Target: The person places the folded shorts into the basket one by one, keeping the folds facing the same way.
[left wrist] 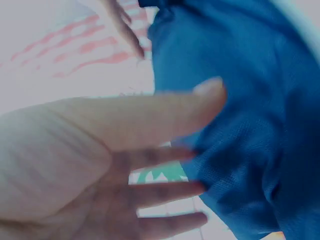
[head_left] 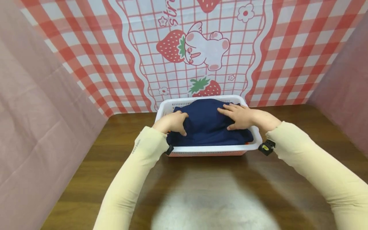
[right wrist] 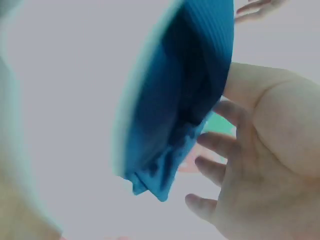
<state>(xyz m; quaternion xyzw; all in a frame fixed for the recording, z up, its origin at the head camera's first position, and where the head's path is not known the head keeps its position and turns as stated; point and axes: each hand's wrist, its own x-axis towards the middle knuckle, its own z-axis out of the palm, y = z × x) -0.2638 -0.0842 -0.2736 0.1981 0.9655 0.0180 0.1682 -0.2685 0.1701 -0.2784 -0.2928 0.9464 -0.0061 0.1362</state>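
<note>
A navy blue cloth [head_left: 204, 123], perhaps a garment, lies spread inside a white plastic basket [head_left: 212, 149] and fills most of it. My left hand [head_left: 174, 121] is over the cloth's left part, thumb and fingers apart, holding nothing. Over the right part, my right hand [head_left: 238, 116] has its fingers spread. In the left wrist view, the left hand [left wrist: 100, 155] shows straight fingers beside the cloth [left wrist: 225, 110]. The right wrist view has the right hand [right wrist: 265, 145] with loosely bent fingers next to the cloth [right wrist: 175, 100]. Whether either hand touches it, I cannot tell.
The basket stands on a brown wooden table [head_left: 120, 153] near its back edge. Behind it hangs a red-and-white checked cloth [head_left: 207, 64] with strawberries. Pinkish curtains [head_left: 43, 105] bound the sides. Small orange bits [head_left: 247, 143] peep out under the navy cloth.
</note>
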